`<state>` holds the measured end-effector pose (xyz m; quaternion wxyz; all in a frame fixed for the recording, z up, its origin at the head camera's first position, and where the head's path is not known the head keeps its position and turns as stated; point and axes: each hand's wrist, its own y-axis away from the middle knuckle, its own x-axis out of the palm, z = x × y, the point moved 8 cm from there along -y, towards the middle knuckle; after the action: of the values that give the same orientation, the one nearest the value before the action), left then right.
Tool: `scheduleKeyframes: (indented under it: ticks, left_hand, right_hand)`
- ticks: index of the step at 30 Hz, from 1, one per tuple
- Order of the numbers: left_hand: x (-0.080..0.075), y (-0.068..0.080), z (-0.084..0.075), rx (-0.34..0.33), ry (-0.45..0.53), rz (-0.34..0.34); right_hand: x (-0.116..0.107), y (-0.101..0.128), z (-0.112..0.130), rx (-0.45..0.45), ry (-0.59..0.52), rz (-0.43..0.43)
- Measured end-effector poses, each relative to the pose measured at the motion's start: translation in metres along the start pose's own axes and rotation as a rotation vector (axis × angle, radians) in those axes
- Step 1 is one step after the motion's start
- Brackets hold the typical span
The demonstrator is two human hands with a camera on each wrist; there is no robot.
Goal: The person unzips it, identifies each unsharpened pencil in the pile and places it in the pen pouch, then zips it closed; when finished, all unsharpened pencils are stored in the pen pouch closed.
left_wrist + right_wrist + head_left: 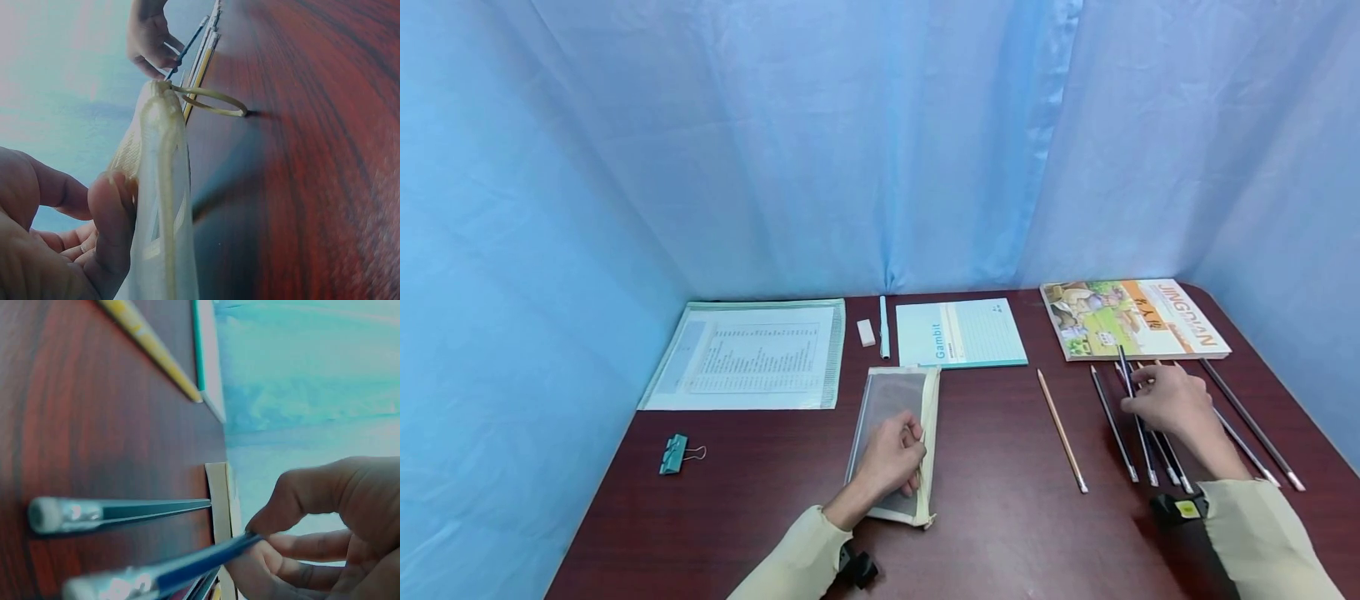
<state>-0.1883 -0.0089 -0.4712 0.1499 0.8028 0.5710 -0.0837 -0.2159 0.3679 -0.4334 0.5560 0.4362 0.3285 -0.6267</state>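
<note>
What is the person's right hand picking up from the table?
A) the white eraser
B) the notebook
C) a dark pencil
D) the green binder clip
C: the right hand pinches a dark pencil among the row of pencils, its tip raised off the table; the right wrist view shows fingers curled round it.

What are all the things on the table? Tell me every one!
Pencil case: one, cream with grey mesh, middle front, under the left hand.
Dark pencils: several, right side; one is pinched by the right hand.
Wooden pencil: one, tan, left of the dark ones.
Notebook: one, white and teal, middle back.
Picture book: one, colourful, back right.
Pen: one, pale blue, beside the notebook.
Eraser: one, white, left of the pen.
Paper folder: one, pale green, back left.
Binder clip: one, teal, front left.
Table: one, dark red wood.
Left hand: holds the pencil case.
Right hand: holds a pencil.
</note>
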Motion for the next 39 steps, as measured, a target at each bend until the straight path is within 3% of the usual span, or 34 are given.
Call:
scheduleKeyframes:
  ticks: [4,7,14,18,20,23,30,39]
  left_hand:
    - [0.0,0.0,0.0,0.004,0.002,-0.001]
    - [-0.001,0.0,-0.001,0.009,0.003,-0.005]
    - [-0.001,0.0,-0.001,0.016,0.004,-0.01]
    - [-0.001,0.0,-0.002,0.022,0.001,-0.009]
    - [-0.001,0.0,-0.002,0.023,-0.003,-0.009]
    - [-0.001,0.001,-0.002,0.021,-0.003,-0.01]
    - [-0.001,0.0,-0.002,0.013,0.006,-0.008]
    - [-0.001,0.0,-0.001,0.008,0.006,-0.012]
  right_hand:
    - [0.004,0.0,-0.002,0.017,-0.145,0.03]
    - [0.015,0.001,-0.003,0.041,-0.355,0.088]
    - [0.048,0.002,0.01,-0.016,-0.9,0.317]
    - [0.062,0.006,0.022,-0.049,-1.152,0.456]
    - [0.067,0.009,0.029,-0.064,-1.221,0.505]
    - [0.075,0.012,0.039,-0.067,-1.251,0.545]
    - [0.095,0.018,0.064,-0.043,-1.161,0.577]
    - [0.125,0.032,0.115,-0.081,-1.142,0.689]
